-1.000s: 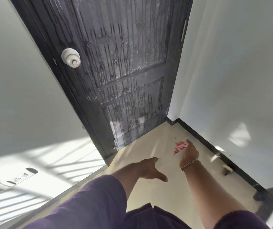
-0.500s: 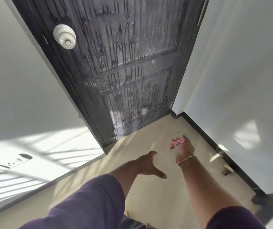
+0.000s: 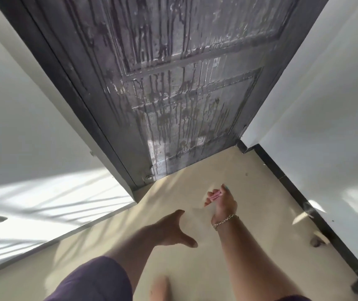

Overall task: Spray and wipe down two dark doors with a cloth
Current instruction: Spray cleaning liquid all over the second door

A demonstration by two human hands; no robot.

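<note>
Grip states: the right hand is closed in a grip around a small pink object, of which only a sliver shows between the curled fingers, so its identity cannot be told. A chain bracelet circles that wrist. The left hand grasps nothing; its fingers are extended and spread, thumb pointing right, held above the floor. Nearest the camera, a dark purple sleeve covers the left upper arm, and a blurred foot shows at the bottom edge. Both forearms reach forward over the pale beige floor. To the right, a black skirting strip runs along the base of a white wall, with a small rounded object on the floor just beside it. To the left, a white wall carries slatted patches of sunlight. Farthest away stands the dark door, a panelled leaf closed in its dark frame, its face covered with vertical drip streaks running down to the bottom edge. No cloth can be made out.
</note>
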